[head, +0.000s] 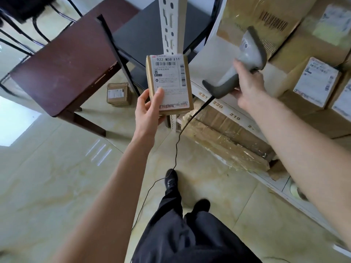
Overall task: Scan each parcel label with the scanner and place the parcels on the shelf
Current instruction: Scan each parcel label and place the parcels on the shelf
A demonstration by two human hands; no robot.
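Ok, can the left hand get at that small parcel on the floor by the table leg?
Probably not as things stand: the left hand already grips a labelled parcel, and the floor parcel lies far below it.

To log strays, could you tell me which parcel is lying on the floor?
The small brown parcel beside the dark table leg; the others sit on shelves or in the left hand.

glossy marble floor (57, 168), dark wooden table (62, 69)
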